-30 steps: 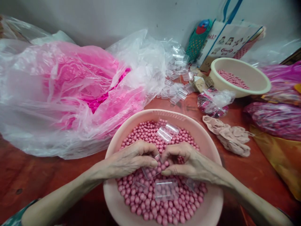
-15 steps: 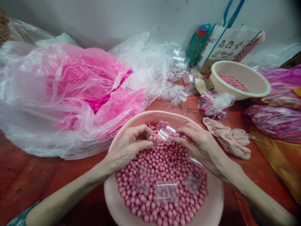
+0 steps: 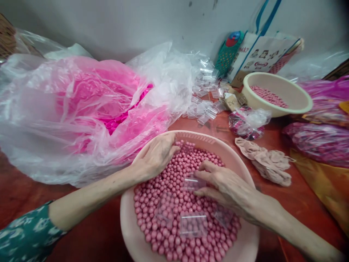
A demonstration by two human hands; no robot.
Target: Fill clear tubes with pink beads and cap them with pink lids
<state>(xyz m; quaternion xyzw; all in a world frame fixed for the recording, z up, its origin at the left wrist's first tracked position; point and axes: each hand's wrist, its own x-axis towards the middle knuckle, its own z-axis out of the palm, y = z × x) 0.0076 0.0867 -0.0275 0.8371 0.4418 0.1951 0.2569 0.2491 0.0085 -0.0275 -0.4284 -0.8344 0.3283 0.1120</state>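
Observation:
A pink plastic basin [image 3: 128, 225] holds many shiny pink beads [image 3: 174, 182]. My left hand [image 3: 158, 154] is closed at the basin's far left, fingers curled down by the rim. A clear plastic tube [image 3: 188, 145] shows faintly at its fingertips over the beads; the grip itself is partly hidden. Above the middle of the beads, my right hand [image 3: 220, 183] has thumb and fingers on either side of another clear tube [image 3: 192, 183]. More clear pieces lie on the beads: one near the front [image 3: 193, 224], one at left [image 3: 165, 209] and one at right under my right wrist [image 3: 224, 214].
A large clear bag [image 3: 35, 145] with bright pink pieces [image 3: 117, 122] lies at left. Clear tubes [image 3: 203, 111] are heaped behind the basin. At right are a cream bowl [image 3: 297, 105] with beads, a crumpled beige cloth [image 3: 263, 160] and purple bags [image 3: 319, 142].
My left hand has moved up and left to the far rim. My right hand has come down and toward me, and the clear tubes held between the hands are apart now.

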